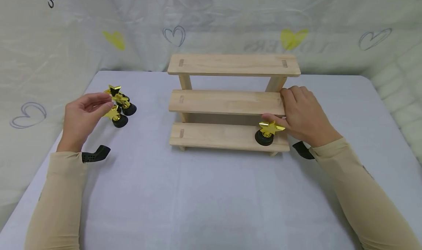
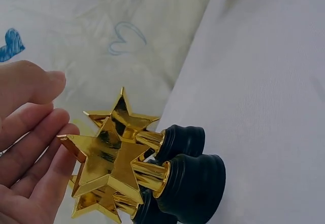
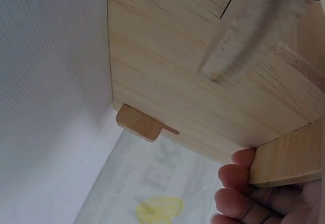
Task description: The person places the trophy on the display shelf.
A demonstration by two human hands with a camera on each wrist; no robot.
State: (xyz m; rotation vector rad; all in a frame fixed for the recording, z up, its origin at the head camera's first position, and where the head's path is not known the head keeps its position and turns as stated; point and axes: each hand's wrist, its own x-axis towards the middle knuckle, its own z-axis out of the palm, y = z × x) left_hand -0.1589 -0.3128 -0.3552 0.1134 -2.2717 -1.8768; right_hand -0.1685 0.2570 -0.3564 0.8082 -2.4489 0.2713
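At the left of the table, three gold star trophies (image 2: 109, 158) with black bases stand close together. My left hand (image 1: 84, 116) is beside their stars, thumb and fingers apart with nothing between them; one star tip is right at the fingers in the left wrist view. My right hand (image 1: 304, 116) grips the right end of the middle tier of a three-tier wooden shelf (image 1: 227, 102), fingers over the end and thumb along the front. Another gold star trophy (image 1: 265, 134) stands at the right end of the bottom tier, just below that thumb.
The shelf's top tier (image 1: 234, 65) stands highest at the back. White cloth (image 1: 211, 198) covers the table. A pale sheet (image 1: 211, 19) with hearts and lettering hangs behind it.
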